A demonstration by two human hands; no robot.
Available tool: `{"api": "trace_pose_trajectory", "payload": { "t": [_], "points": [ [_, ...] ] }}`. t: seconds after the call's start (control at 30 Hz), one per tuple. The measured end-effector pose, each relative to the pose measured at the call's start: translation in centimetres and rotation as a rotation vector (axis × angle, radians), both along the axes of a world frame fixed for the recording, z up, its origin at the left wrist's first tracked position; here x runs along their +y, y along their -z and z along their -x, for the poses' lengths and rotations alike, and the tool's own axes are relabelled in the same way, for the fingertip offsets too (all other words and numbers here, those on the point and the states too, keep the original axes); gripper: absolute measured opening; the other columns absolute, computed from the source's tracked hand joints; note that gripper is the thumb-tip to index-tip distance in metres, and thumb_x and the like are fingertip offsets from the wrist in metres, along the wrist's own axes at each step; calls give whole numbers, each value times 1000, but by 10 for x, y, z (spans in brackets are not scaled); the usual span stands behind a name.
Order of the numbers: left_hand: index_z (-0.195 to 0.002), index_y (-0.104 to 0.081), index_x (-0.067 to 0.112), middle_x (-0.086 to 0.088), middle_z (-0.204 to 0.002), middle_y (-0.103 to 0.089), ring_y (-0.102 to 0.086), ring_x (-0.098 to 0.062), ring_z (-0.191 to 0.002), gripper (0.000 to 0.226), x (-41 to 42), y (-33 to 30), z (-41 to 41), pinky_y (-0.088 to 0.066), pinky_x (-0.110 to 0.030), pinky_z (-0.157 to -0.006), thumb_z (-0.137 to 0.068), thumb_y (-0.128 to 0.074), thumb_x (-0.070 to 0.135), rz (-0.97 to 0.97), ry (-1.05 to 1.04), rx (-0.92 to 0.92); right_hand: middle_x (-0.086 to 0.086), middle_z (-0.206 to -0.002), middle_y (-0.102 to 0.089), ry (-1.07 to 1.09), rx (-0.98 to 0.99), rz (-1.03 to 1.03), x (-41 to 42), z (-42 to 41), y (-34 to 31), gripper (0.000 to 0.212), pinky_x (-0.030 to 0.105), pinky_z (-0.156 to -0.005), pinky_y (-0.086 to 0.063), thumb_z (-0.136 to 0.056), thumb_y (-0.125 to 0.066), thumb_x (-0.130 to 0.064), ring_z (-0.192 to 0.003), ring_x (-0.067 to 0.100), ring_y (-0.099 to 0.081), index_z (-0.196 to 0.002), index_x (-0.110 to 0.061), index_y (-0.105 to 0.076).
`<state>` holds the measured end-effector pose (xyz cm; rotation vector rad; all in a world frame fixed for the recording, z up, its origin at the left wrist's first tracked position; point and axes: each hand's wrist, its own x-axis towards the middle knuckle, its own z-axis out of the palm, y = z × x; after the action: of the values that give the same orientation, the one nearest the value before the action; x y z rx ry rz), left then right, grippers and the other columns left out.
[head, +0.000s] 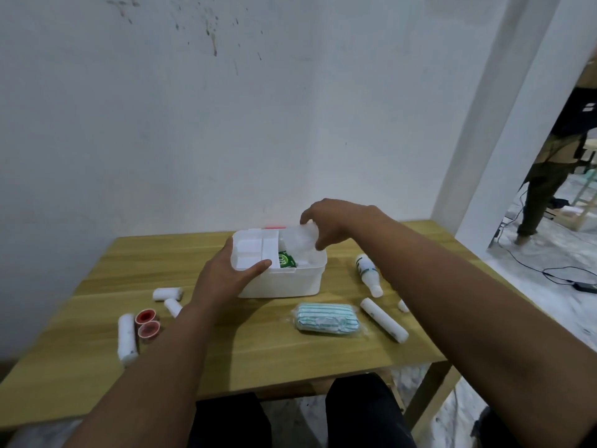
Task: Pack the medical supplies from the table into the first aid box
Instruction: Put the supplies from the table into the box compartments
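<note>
The packing is partway through: the right hand [326,226] pinches a clear plastic packet [298,242] between thumb and fingers and holds it over the right side of the open first aid box [284,282], apparently about to lower it in. The left hand [226,273] steadies the box, fingers curled round its left wall with the thumb lying across the white insert tray [255,250]. Inside the box, just beside that tray, a green packet [286,260] already lies. Still out on the wooden surface [97,367] are a white bottle [368,274] right of the box, a striped bandage pack [328,318] in front of it, a gauze roll [384,320] front-right, and, front-left of the box, more white rolls [166,294] and two red tape spools [147,323]. The next move looks to call for easing the packet down beside the green one and letting go.
</note>
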<state>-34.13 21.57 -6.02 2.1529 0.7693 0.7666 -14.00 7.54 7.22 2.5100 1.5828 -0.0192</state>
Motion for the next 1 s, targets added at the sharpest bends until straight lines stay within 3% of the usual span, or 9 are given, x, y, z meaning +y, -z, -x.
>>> {"api": "trace_pose_trajectory", "payload": {
  "t": [0.13, 0.3, 0.53, 0.67, 0.83, 0.93, 1.0],
  "points": [
    [-145, -43, 42, 13, -135, -61, -54, -13, -112, 89, 0, 1, -1, -49, -32, -78, -69, -70, 82, 5, -3, -3, 8, -129, -62, 27, -61, 138, 22, 15, 15, 69, 42, -95, -55, -76, -86, -16, -113, 28, -63, -139, -16, -57],
    [-147, -41, 41, 10, -138, -60, -51, -11, -109, 91, 0, 2, -2, -49, -30, -76, -70, -70, 81, -9, -5, 0, 9, -122, -65, 13, 2, 54, 38, 22, 38, 70, 36, -88, -56, -74, -90, -23, -105, 28, -64, -135, -12, -59],
    [-147, -40, 41, 8, -139, -61, -55, -14, -112, 92, 3, 5, -4, -50, -31, -78, -70, -69, 82, -30, -10, 7, 4, -147, -55, 54, 225, -194, 36, 18, 69, 80, 37, -105, -47, -77, -87, -34, -133, 26, -52, -147, -17, -52],
    [-148, -39, 39, 7, -142, -59, -58, -22, -122, 95, 4, 7, -5, -51, -31, -81, -69, -69, 82, -38, -16, 18, 2, -148, -54, 90, 273, -182, 36, 15, 76, 79, 38, -105, -46, -77, -85, -42, -133, 25, -51, -145, -19, -54],
    [-148, -39, 40, 8, -140, -60, -58, -20, -121, 96, 5, 9, -5, -51, -32, -83, -67, -68, 85, -28, -23, 11, 2, -130, -64, 117, 233, -167, 50, 19, 82, 65, 35, -91, -51, -75, -84, -41, -116, 24, -61, -132, -16, -64],
    [-148, -39, 41, 9, -140, -60, -57, -18, -119, 97, 5, 7, -5, -51, -33, -83, -67, -68, 85, -28, -19, 12, 4, -105, -67, 133, 197, -137, 54, 21, 82, 38, 32, -77, -48, -77, -79, -37, -96, 23, -61, -105, -14, -66],
    [-147, -39, 41, 10, -139, -60, -55, -14, -114, 94, 5, 7, -5, -50, -31, -81, -69, -69, 82, -28, -16, 9, 2, -93, -63, 160, 207, -140, 54, 21, 85, 26, 31, -75, -48, -78, -74, -34, -93, 23, -62, -93, -17, -61]
  ]
}}
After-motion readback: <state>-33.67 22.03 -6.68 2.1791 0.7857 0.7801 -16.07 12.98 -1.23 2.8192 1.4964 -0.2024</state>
